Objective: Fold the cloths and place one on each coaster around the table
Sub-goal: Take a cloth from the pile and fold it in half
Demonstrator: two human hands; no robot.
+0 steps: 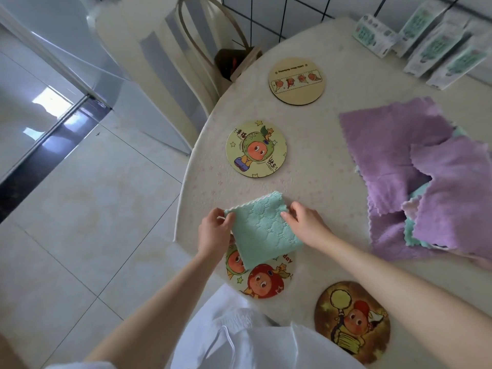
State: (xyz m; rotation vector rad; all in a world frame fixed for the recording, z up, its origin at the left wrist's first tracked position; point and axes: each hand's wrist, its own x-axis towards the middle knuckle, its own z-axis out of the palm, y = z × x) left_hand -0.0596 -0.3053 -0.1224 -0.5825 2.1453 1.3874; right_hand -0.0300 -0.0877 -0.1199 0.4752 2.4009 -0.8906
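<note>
A folded mint-green cloth (262, 227) is held at its two upper corners. My left hand (214, 231) pinches its left corner and my right hand (306, 222) pinches its right corner. The cloth's lower part hangs over a round cartoon coaster (263, 280) at the table's near edge. Three more round coasters lie bare on the table: a green-character coaster (256, 149), a beige strip-picture coaster (296, 81) farther back, and a dark brown coaster (351, 322) nearest me. A heap of unfolded purple and mint cloths (426, 177) lies to the right.
The round table (319, 155) has a pale patterned cover. Several white-and-green packets (439, 43) stand along the tiled wall at the back right. A chair (213, 49) with a dark seat stands behind the table. The tiled floor lies to the left.
</note>
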